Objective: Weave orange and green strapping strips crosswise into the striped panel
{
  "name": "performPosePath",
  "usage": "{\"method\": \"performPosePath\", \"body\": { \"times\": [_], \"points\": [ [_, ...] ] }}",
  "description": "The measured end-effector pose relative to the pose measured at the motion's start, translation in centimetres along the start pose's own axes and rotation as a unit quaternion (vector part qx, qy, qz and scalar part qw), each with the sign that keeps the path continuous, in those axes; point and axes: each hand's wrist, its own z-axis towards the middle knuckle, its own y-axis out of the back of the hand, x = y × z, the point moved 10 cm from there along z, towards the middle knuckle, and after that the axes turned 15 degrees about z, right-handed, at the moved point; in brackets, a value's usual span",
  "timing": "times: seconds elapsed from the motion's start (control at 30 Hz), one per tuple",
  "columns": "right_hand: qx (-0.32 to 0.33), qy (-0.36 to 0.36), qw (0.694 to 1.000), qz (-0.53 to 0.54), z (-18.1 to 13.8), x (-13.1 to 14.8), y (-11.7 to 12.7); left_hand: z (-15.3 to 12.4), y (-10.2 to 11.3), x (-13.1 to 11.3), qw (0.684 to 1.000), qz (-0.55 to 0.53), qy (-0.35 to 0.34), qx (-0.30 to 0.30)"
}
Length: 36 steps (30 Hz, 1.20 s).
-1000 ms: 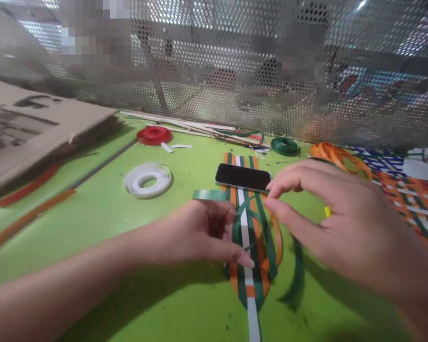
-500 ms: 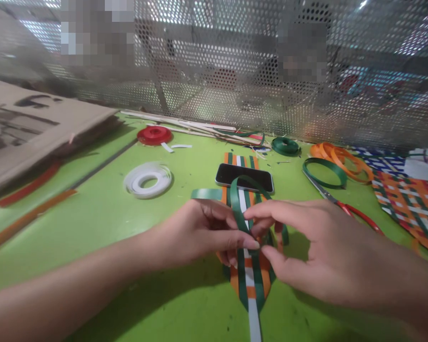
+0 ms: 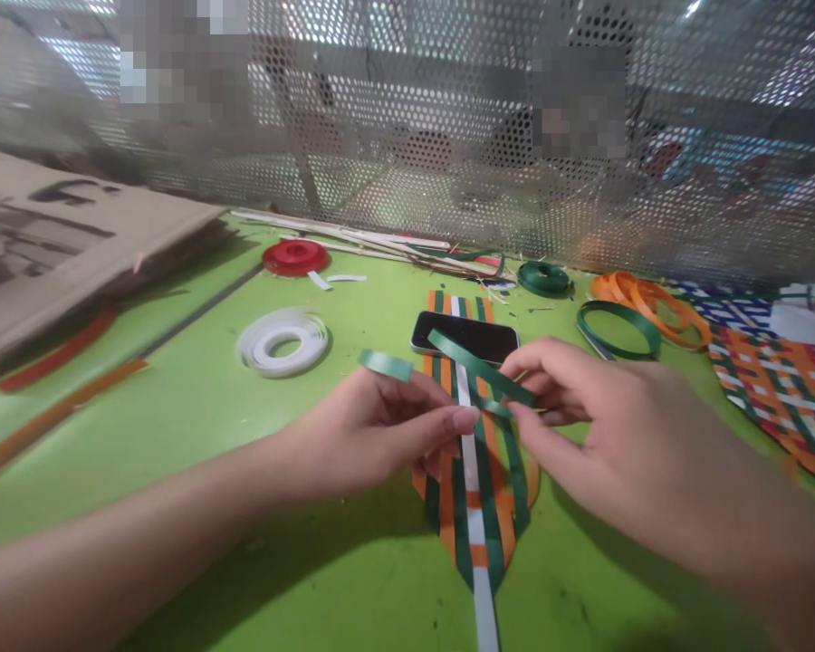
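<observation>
Presently, the striped bundle (image 3: pixel 472 462) of orange, green and white strips lies on the table (image 3: pixel 340 580) between the hands, its tapered end nearer the body than either. Right hand (image 3: pixel 604 435): thumb and fingers nearly closed, pinching a green strip (image 3: pixel 479 365) that slants away toward the left hand's far side. Left hand (image 3: pixel 373 435): half-curled over the bundle's left side, thumb near forefinger; cannot tell what it grips. Judgement on method: steady the lengthwise strips with the left, keep the green strip flat, avoid twists or creases. Phone (image 3: pixel 479 333) just beyond the fingertips, across the bundle: dark screen, no brand visible. White roll (image 3: pixel 253 349) beyond the left hand: no writing legible.
</observation>
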Motion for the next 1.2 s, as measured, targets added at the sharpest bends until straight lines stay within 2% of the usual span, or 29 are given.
{"method": "performPosePath", "body": {
  "times": [0.1, 0.2, 0.3, 0.37, 0.47, 0.57, 0.63, 0.73, 0.8, 0.97, 1.2],
  "points": [
    [0.024, -0.066, 0.995, 0.066, 0.5, -2.6, 0.3, -0.4, 2.3, -1.6, 0.983, 0.158, -0.066, -0.060],
    [0.065, -0.116, 0.982, 0.137, 0.7, -5.0, -0.3, -1.0, 5.4, -2.9, 0.937, 0.291, -0.107, -0.163],
    [0.078, -0.136, 0.977, 0.144, 0.7, -6.7, -0.6, -1.3, 7.9, -2.6, 0.896, 0.366, -0.072, -0.239],
    [0.084, -0.143, 0.977, 0.133, 0.6, -7.4, -0.9, -1.2, 8.7, -2.0, 0.871, 0.412, -0.031, -0.265],
    [0.107, -0.143, 0.975, 0.130, 0.5, -7.7, -1.7, -0.4, 8.9, -0.6, 0.851, 0.462, 0.038, -0.246],
    [0.138, -0.150, 0.970, 0.129, 0.3, -7.5, -2.6, 0.4, 8.3, 1.2, 0.867, 0.449, 0.094, -0.193],
    [0.155, -0.164, 0.967, 0.119, 0.2, -7.3, -3.2, 0.7, 7.9, 1.9, 0.886, 0.417, 0.107, -0.174],
    [0.163, -0.178, 0.965, 0.101, 0.3, -7.1, -3.6, 1.1, 6.7, 2.3, 0.914, 0.374, 0.096, -0.130],
    [0.152, -0.164, 0.970, 0.094, 0.6, -6.8, -3.6, 1.2, 5.8, 2.0, 0.916, 0.382, 0.066, -0.105],
    [0.129, -0.147, 0.980, 0.034, 0.8, -6.5, -3.1, 0.8, 4.9, -0.1, 0.875, 0.469, -0.015, -0.122],
    [0.121, -0.150, 0.979, 0.067, 1.2, -6.0, -3.3, 0.6, 5.4, -0.7, 0.859, 0.492, -0.028, -0.141]
  ]
}}
